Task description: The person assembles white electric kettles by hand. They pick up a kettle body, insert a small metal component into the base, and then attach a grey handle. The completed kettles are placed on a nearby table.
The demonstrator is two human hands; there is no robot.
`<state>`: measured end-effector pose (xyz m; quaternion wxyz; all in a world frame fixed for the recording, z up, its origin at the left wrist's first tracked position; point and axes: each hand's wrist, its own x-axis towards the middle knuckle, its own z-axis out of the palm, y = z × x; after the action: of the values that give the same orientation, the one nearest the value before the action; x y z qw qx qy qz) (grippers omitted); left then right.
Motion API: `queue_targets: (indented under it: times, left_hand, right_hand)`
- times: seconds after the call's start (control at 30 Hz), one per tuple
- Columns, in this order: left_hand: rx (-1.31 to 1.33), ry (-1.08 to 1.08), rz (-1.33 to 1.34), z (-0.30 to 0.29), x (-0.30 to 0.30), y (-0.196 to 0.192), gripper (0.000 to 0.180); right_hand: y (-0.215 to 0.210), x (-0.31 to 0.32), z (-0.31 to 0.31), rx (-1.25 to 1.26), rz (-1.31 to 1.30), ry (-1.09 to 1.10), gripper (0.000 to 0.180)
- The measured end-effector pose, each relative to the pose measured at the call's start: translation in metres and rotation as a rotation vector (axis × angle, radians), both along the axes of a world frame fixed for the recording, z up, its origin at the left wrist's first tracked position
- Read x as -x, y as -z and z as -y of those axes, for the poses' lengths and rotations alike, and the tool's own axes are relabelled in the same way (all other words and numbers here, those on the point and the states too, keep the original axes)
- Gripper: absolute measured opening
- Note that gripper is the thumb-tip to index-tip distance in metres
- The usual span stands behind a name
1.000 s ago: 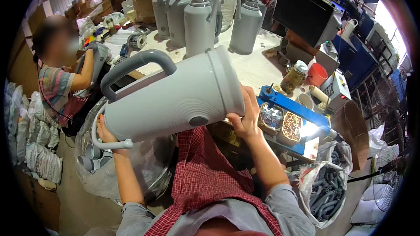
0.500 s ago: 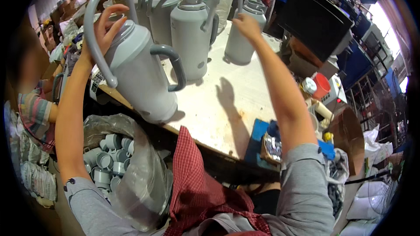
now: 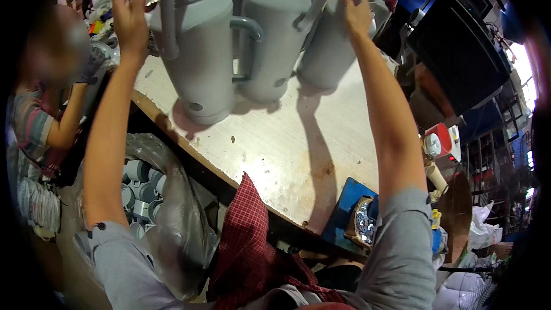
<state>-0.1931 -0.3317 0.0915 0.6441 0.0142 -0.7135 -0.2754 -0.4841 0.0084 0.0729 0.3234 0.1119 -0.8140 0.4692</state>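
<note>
- My left hand (image 3: 131, 20) is raised at the left edge of the table (image 3: 298, 149), its open palm and fingers resting against the long curved handle (image 3: 168, 17) of the nearest grey jug (image 3: 198, 51); I cannot tell whether the fingers close round it.
- That jug stands upright near the table's left edge, with a second handle on its right side.
- My right hand (image 3: 357, 14) reaches to the far side of the table and lies against another grey jug (image 3: 333, 51), fingers loosely curled on its upper part.
- A third jug (image 3: 274, 34) stands between the two, just beside both.
- A clear bag of grey cups (image 3: 143, 195) sits below the table's left edge.
- Another person (image 3: 43, 115) sits beyond the left edge.
</note>
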Motion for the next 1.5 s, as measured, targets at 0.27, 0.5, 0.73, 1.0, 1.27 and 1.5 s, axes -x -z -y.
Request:
queue_targets:
  times: [0.27, 0.5, 0.73, 1.0, 1.27, 1.5]
  left_hand:
    - [-0.109, -0.052, 0.611, -0.098, -0.082, 0.16, 0.085]
    - [0.015, 0.043, 0.726, -0.102, -0.119, 0.163, 0.045]
    - [-0.064, 0.515, 1.103, -0.208, -0.21, 0.223, 0.044]
    - [-0.083, -0.005, 1.123, -0.169, -0.265, 0.197, 0.018]
    - [-0.557, 1.313, 0.509, -0.353, -0.251, 0.051, 0.035]
    - [-0.503, 0.996, 0.78, -0.364, -0.238, 0.099, 0.035]
  right_hand:
    - [-0.009, -0.099, 0.042, 0.014, 0.126, -0.181, 0.046]
    - [-0.048, -0.154, -0.018, 0.27, 0.079, -0.315, 0.035]
    - [-0.109, -0.293, -0.109, 0.755, 0.237, -0.957, 0.04]
    - [-0.103, -0.43, -0.186, 0.748, 0.227, -1.421, 0.031]
    - [0.042, -0.476, -0.197, 0.657, 0.547, -1.007, 0.025]
    - [0.153, -0.457, -0.376, -0.195, 0.172, -0.169, 0.028]
